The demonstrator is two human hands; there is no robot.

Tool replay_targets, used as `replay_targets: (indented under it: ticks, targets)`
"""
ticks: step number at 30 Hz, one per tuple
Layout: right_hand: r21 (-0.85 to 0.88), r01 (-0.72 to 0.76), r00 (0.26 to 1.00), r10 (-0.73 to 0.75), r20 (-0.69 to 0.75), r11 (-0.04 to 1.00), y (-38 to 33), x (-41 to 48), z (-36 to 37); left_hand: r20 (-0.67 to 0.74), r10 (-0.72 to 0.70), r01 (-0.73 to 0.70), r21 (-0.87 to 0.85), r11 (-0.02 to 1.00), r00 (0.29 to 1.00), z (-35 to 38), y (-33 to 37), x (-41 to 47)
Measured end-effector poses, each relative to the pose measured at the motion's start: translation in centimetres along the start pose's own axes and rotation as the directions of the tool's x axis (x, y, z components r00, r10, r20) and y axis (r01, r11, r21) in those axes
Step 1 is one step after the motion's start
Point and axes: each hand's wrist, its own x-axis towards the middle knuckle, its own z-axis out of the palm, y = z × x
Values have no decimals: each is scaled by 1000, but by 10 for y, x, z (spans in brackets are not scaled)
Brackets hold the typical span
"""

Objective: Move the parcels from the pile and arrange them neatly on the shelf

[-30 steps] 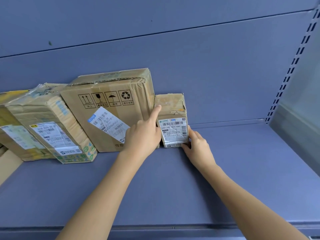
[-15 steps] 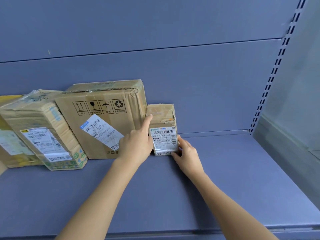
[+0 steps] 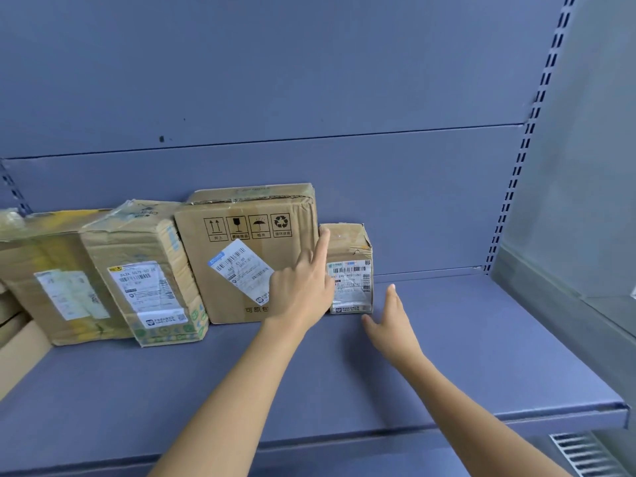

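A small cardboard parcel (image 3: 349, 249) with a white label stands upright on the blue shelf (image 3: 447, 356), at the right end of a row. To its left stand a larger box with handling symbols (image 3: 241, 266), a taped box (image 3: 144, 280) and a yellow-taped box (image 3: 44, 270). My left hand (image 3: 303, 290) is in front of the seam between the large box and the small parcel, its index finger touching the small parcel's upper left edge. My right hand (image 3: 389, 321) hovers open just right of the small parcel's base, apart from it.
The shelf's back panel (image 3: 309, 98) rises behind the row. A slotted upright (image 3: 526, 149) and a grey side wall (image 3: 578, 166) bound the right. The shelf's front lip (image 3: 481, 421) runs below my arms. A floor grille (image 3: 581, 452) shows at bottom right. More cardboard (image 3: 17, 352) lies at far left.
My right hand has let go of the small parcel's right side and drawn back, fingers spread. My left hand stays at the parcel's left edge. The camera view has shifted right.
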Motion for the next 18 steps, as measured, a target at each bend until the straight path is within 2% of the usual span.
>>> replay_targets:
  ticks: [3, 6, 12, 15, 18]
  targets:
    - [39, 132, 957, -117, -266, 990, -29, -26, 12, -66, 92, -99, -113, 989, 994, -16, -27, -21]
    - [14, 285, 904, -264, -337, 959, -74, -52, 36, -98, 124, -136, -119, 984, 987, -31, -67, -43]
    - [15, 543, 826, -532, -185, 839, -165, -106, 129, -59, -86, 78, -136, 988, 995, -64, -179, -101]
    - [85, 632, 775, -627, -81, 770, -213, -138, 197, -79, -155, 151, -50, 987, 985, -88, -249, -150]
    - [192, 688, 705, -707, 54, 700, -260, -179, 268, -95, -317, 317, -20, 948, 944, -121, -318, -205]
